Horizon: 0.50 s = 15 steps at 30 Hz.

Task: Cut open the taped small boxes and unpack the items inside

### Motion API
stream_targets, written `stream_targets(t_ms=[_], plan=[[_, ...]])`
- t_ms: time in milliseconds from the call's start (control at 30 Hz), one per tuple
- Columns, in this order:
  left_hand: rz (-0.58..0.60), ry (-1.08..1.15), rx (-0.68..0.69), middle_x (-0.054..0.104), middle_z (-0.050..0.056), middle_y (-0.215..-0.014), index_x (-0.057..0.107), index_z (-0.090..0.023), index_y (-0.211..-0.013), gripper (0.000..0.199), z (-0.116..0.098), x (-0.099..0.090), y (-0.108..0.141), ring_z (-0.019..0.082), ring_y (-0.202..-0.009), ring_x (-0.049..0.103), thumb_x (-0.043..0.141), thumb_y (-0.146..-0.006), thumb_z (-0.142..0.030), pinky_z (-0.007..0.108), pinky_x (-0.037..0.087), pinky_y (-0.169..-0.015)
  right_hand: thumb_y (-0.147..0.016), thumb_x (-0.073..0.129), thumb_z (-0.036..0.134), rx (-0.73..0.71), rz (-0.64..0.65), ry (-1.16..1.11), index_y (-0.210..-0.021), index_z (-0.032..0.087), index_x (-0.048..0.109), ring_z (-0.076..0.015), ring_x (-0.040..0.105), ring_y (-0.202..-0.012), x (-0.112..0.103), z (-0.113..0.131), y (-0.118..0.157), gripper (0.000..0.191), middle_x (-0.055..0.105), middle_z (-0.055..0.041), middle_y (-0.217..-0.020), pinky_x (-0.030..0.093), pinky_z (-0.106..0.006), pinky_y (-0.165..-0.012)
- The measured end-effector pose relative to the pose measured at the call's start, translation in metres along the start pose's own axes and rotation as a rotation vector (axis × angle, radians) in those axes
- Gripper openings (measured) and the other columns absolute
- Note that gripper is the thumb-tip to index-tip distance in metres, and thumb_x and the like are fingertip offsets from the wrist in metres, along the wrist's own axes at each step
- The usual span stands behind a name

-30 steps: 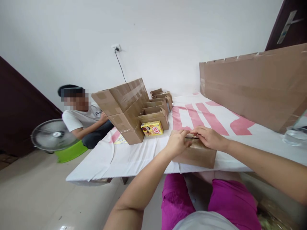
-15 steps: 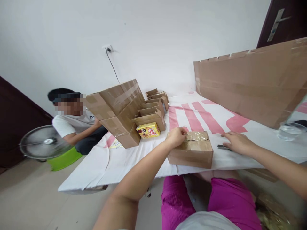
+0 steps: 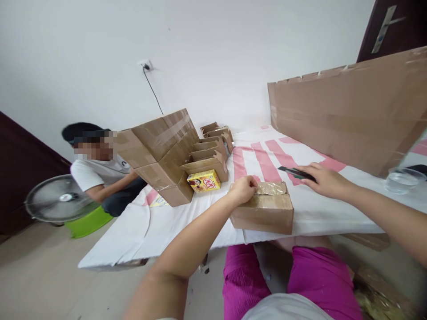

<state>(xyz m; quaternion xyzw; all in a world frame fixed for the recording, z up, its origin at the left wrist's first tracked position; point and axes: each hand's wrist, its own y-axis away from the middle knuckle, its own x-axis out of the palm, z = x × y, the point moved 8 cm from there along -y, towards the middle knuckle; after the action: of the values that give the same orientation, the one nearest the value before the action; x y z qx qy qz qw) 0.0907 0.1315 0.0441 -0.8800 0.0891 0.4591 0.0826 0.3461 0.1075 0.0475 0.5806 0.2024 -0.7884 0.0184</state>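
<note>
Knife in the closed grip of the right hand is best angled away from the left hand, whose pinched grip, contents unclear, meets the carton near the tabletop's front edge.

Landmark: the taped carton, brown cardboard, matt sides, glossy crinkled tape on top. Beneath it: white-and-pink cloth, matt, creased. Left of it: yellow printed box, smooth, slightly glossy. Right of it: round tub, clear, glossy. Behind it, right: large cardboard panel, mostly matt.
</note>
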Motion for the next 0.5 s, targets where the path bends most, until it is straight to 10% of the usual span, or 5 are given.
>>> stream_targets(t_ms=[200,500], plan=[[0.003,-0.010,-0.020,0.067,0.000,-0.074,0.066,-0.019,-0.080,0.012,-0.001,-0.001,0.001,0.012,-0.064,0.057,0.059,-0.072,-0.012,0.022,0.044,-0.062,-0.086,0.049,0.029,-0.319,0.302,0.075,-0.131,0.026,0.057,-0.0253,0.063,-0.096,0.010,0.101,-0.034,0.046,0.064,-0.0091,-0.108,0.046,-0.034,-0.079],[0.040,-0.009,-0.017,0.066,-0.001,-0.072,0.066,-0.018,-0.076,0.011,-0.001,0.008,0.000,0.012,-0.063,0.055,0.061,-0.070,-0.010,0.021,0.043,-0.063,-0.086,0.051,0.027,-0.385,0.448,0.062,-0.133,0.028,0.056,-0.0247,0.063,-0.097,0.008,0.099,-0.014,0.047,0.065,-0.0085,-0.107,0.045,-0.032,-0.078]])
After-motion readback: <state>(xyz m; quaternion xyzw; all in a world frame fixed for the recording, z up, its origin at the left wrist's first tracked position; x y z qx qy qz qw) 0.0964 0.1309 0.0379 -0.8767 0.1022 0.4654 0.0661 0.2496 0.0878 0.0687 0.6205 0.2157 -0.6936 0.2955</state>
